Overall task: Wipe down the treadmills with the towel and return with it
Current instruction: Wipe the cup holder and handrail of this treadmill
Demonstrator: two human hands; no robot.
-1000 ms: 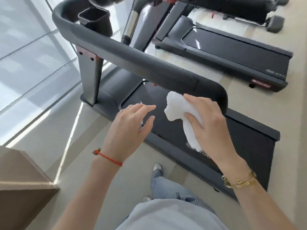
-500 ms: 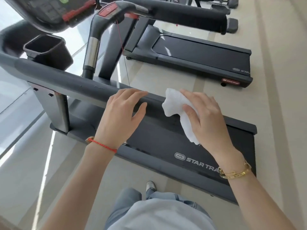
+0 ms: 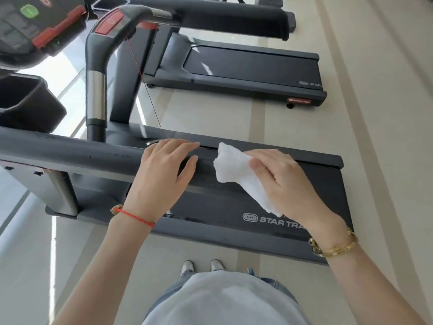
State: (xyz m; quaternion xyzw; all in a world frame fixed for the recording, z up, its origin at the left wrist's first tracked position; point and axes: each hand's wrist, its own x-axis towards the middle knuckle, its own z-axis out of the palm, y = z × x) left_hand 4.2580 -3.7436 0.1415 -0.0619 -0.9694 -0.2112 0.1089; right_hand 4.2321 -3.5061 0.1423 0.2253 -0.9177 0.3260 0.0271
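Observation:
I stand beside a dark grey treadmill (image 3: 234, 233) marked STAR TRAC. Its padded side handrail (image 3: 70, 153) runs across the view from the left. My left hand (image 3: 161, 174) lies flat over the end of that rail, fingers spread, holding nothing. My right hand (image 3: 285, 181) grips a crumpled white towel (image 3: 234, 170) just right of the left hand, over the rail's end and the belt. A second treadmill (image 3: 246, 66) stands further away, parallel to the first.
The console (image 3: 30, 26) with red trim and a green button is at the top left, a black cup holder (image 3: 25, 102) below it. A thin red safety cord (image 3: 145, 83) hangs from the curved grip (image 3: 110, 31). Beige floor (image 3: 375, 113) stretches right; windows at left.
The view has swung up and right, showing the console and the far treadmill. My left hand came to rest on the rail. The right hand with the towel stayed near the rail's end.

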